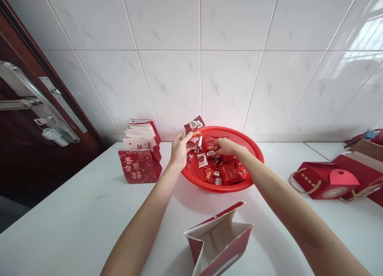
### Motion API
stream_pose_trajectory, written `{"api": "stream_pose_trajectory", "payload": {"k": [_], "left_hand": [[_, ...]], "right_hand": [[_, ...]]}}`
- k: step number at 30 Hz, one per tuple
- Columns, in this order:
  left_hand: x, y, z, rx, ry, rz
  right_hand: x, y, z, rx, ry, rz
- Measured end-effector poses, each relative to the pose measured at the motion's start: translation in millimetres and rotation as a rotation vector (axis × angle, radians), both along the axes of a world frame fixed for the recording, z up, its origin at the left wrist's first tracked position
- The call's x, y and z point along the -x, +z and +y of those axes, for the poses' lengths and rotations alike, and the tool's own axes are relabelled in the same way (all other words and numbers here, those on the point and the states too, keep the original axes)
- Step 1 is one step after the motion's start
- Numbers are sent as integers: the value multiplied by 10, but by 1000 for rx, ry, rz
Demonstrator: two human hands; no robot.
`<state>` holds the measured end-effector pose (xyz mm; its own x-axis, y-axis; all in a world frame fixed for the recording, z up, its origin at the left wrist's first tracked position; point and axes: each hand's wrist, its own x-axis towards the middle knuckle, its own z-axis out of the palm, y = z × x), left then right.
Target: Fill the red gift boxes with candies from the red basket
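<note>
My left hand [180,149] is closed on some wrapped candies [194,129], dark red and orange packets with white lettering, held over the left rim of a red plastic basket [255,146]. Inside the basket lies a loose pile of red, orange and white candy packets [230,173]. My right hand [225,147] reaches into the pile with its fingers pinched together at a red packet; what they grip is mostly hidden. Nearest to me stands a red paper box [221,240], its top unfolded, showing a bare white inside.
At the left stand several red gift boxes [139,164] in a row, flaps up. Red boxes with rope handles [327,180] sit at the right. A tiled wall [167,80] rises behind the white table [89,212]; a dark door [26,128] is at the far left.
</note>
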<state>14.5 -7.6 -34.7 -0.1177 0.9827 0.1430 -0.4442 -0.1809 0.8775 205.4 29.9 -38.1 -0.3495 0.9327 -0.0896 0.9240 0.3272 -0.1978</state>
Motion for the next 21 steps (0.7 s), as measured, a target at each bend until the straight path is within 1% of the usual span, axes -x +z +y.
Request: {"api": "stream_pose_trajectory", "payload": {"k": [4,12,15,19,21], "left_hand": [[3,3,0,7,14,-28],[8,6,6,-7,69,-55],[9,10,9,-27,95,-72],[18,-3,23,-34,96,-54],[21,-11,30,-26,92,-42]], "right_hand": [[48,3,-40,-36,0,-22],[137,-37,-64,-102,65,-75],[261,-81,-92,-141,140,-80],[473,-119,-126,-191,351,-171],[534,-101,-105,-174,384,-214]]}}
